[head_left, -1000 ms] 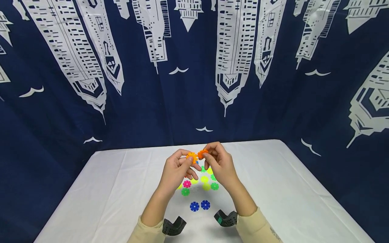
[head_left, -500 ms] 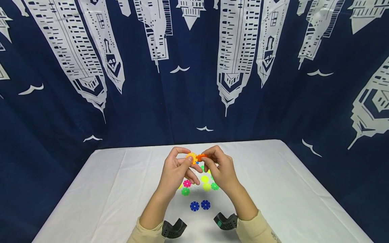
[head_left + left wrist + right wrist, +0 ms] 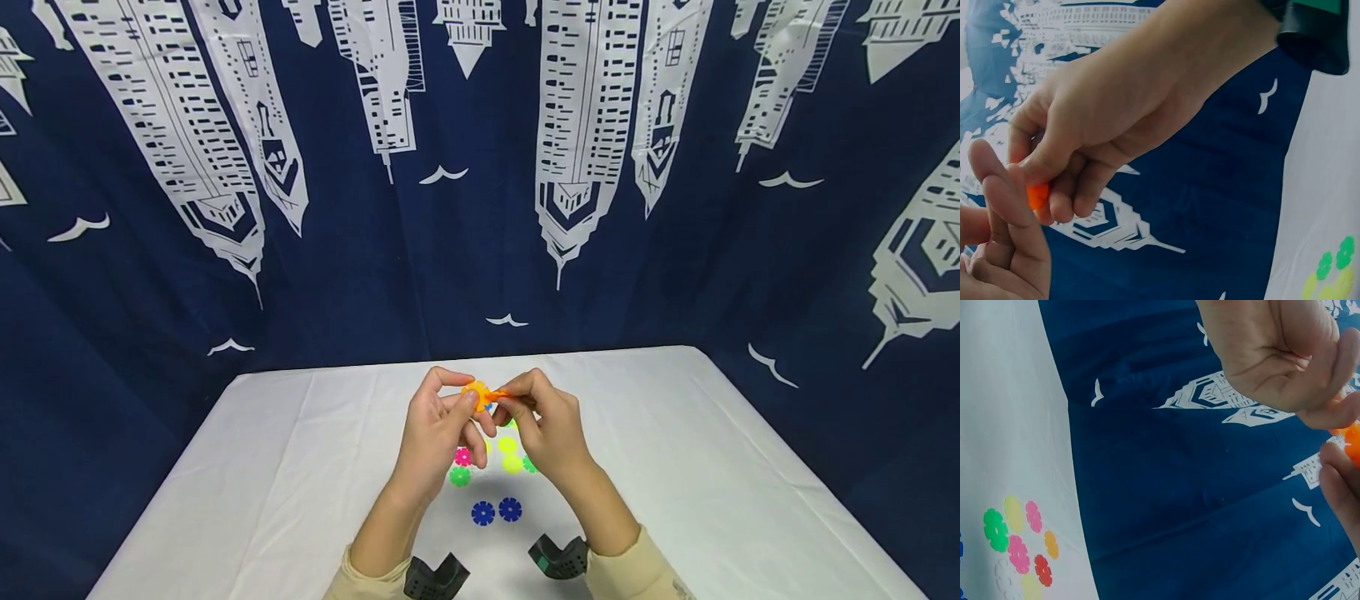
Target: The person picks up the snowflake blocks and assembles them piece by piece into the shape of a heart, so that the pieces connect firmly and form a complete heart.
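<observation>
Both hands are raised together above the far part of the table. My left hand point(image 3: 431, 433) pinches a light-orange notched plastic disc point(image 3: 477, 394) between thumb and index finger, its flat face toward the head camera. My right hand point(image 3: 553, 425) pinches a darker orange notched disc point(image 3: 498, 394), turned edge-on, with its rim right at the notched edge of the first. A bit of blue point(image 3: 489, 407) shows just below the light-orange disc. In the left wrist view, fingers mostly hide the orange disc point(image 3: 1037, 196); the right wrist view shows an orange disc point(image 3: 1353, 447) at its edge.
Several more notched discs lie on the white table point(image 3: 285, 483) below the hands, among them a pink disc point(image 3: 463, 457), a green disc point(image 3: 460, 476) and a yellow disc point(image 3: 512, 463). Two dark blue discs point(image 3: 497, 511) lie nearer. A navy printed curtain point(image 3: 405, 250) hangs behind.
The right hand has turned its darker orange disc from partly face-on to edge-on and brought it left against the light-orange disc. Both hands have lowered slightly.
</observation>
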Tool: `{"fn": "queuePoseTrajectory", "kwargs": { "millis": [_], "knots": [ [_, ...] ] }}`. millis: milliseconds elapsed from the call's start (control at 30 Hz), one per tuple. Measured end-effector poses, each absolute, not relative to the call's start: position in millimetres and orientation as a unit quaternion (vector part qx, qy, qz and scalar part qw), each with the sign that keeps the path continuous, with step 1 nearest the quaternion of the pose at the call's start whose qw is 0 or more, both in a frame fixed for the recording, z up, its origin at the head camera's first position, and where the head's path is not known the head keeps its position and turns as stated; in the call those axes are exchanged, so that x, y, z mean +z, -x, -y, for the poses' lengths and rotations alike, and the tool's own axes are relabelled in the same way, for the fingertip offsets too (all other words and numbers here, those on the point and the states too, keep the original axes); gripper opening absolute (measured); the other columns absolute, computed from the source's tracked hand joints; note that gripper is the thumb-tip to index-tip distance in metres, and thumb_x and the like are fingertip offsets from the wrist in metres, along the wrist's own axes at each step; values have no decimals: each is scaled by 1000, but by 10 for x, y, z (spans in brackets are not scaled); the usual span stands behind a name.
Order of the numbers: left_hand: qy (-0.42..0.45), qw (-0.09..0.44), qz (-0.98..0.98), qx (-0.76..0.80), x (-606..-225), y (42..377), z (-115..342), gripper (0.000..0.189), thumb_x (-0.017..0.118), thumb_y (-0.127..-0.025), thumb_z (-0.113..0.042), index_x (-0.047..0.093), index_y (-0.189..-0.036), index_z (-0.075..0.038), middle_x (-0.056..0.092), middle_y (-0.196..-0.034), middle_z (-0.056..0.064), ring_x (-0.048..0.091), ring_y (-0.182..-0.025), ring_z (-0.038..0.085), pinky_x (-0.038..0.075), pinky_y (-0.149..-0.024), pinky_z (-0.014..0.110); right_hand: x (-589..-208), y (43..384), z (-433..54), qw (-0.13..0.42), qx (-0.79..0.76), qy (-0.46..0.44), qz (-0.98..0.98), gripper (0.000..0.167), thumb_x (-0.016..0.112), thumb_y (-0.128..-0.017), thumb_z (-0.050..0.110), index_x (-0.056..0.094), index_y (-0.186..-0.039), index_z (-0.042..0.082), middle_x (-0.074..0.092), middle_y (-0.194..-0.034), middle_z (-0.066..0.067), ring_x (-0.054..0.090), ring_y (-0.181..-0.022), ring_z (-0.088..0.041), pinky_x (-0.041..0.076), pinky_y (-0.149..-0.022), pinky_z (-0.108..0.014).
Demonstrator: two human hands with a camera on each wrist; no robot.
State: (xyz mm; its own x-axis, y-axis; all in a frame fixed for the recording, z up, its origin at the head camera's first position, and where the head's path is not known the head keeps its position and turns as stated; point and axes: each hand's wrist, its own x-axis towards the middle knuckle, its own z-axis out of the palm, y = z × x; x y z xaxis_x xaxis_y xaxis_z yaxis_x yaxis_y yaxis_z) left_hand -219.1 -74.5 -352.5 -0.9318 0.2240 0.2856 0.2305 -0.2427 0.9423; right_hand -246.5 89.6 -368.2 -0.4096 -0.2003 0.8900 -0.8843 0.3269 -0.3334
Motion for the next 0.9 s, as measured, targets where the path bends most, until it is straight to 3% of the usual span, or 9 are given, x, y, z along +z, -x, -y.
{"fn": "queuePoseTrajectory", "kwargs": {
  "millis": [300, 600, 900],
  "knots": [
    [176, -11, 624, -761, -3488, 2165, 768, 25, 50, -104, -6, 38, -124, 0, 65, -68, 6, 58, -39, 13, 51, -47, 21, -3686, 2470, -890, 408, 403, -406, 712, 32, 75, -73, -19, 55, -92, -1, 71, -82, -10, 71, -65, -15, 57, -66, -14],
    [190, 9, 689, -699, -3554, 2260, 773, 27, 52, -104, -12, 39, -126, -4, 74, -93, 24, 72, -54, 26, 61, -57, 32, -3661, 2570, -1046, 358, 363, -391, 767, 26, 76, -81, -5, 58, -97, 4, 74, -88, -4, 73, -76, -13, 58, -72, -17],
    [191, 7, 713, -675, -3573, 2326, 838, 27, 50, -103, -7, 39, -128, -5, 75, -97, 25, 73, -60, 27, 62, -62, 35, -3744, 2707, -1167, 352, 379, -370, 772, 17, 79, -81, 1, 68, -92, 7, 74, -84, -2, 67, -71, -11, 56, -68, -15]
  ]
}}
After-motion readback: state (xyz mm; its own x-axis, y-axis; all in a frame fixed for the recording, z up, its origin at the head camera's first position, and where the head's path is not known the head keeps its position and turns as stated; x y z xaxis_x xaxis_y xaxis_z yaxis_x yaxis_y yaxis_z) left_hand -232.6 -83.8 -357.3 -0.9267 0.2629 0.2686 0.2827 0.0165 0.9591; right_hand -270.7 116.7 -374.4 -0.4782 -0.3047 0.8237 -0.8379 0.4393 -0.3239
